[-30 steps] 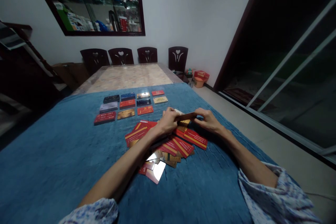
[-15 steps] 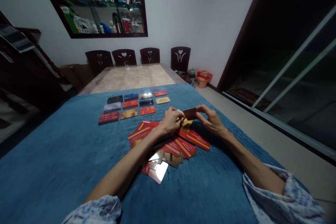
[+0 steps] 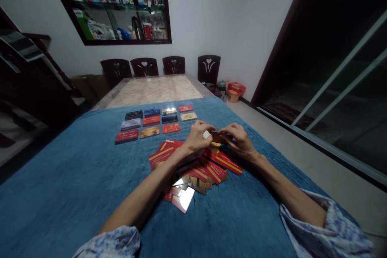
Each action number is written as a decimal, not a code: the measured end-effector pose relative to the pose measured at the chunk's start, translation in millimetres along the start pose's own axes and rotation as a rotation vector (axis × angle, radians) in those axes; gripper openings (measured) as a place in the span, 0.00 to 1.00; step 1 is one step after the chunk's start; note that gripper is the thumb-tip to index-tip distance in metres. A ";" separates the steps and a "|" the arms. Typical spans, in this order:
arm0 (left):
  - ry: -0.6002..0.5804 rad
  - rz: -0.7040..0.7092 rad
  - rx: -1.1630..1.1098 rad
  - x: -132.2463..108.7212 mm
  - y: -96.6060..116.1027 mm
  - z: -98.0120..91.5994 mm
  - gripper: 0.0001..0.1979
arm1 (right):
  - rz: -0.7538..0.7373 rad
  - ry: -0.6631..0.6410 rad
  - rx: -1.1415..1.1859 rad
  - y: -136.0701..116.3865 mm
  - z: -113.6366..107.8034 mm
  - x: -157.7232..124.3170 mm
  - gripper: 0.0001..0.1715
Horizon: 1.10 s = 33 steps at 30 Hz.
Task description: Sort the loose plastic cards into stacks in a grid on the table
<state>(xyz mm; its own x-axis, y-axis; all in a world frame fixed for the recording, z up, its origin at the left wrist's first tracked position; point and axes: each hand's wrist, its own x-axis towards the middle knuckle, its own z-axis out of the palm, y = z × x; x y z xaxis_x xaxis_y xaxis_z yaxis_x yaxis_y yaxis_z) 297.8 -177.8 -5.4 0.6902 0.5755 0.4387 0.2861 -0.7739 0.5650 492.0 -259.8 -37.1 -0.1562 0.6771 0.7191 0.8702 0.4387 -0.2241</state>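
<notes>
Lowered since before: dark card (image 3: 218,136); left hand (image 3: 197,140) and right hand (image 3: 240,141), each grip clamped on its ends; advise holding edges only.

Half a second ago I had the dark card (image 3: 217,136) tipped up on edge, its face toward me, and my right hand (image 3: 239,140) was spread open at its 3 o'clock end. I have since dropped the card nearly flat and lower, toward 6 o'clock, nearer the loose pile (image 3: 211,166). My right hand has slid toward 9 o'clock and curled over the card, covering most of it. The gap to my left hand (image 3: 196,140) has narrowed.
</notes>
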 end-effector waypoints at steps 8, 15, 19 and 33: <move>-0.085 0.028 0.081 -3.2 -1.7 0.1 0.13 | -0.026 -0.008 -0.003 -2.6 9.7 -2.5 0.10; -0.126 -0.005 0.168 -0.2 -11.0 -6.8 0.11 | 0.002 -0.034 -0.017 -2.2 8.9 -3.9 0.12; -0.137 -0.028 0.212 0.1 -16.3 -10.9 0.12 | 0.035 -0.081 -0.037 1.6 9.7 -5.8 0.14; -0.229 -0.004 0.453 -7.8 -2.9 -14.4 0.19 | 0.073 -0.167 -0.135 6.1 16.3 -11.6 0.21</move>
<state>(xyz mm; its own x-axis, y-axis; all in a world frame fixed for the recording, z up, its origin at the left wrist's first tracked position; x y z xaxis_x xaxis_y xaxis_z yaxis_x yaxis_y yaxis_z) 282.0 -176.2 -0.4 0.8023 0.5449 0.2438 0.5134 -0.8382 0.1838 491.4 -255.3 -57.5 -0.1563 0.7973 0.5830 0.9348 0.3100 -0.1733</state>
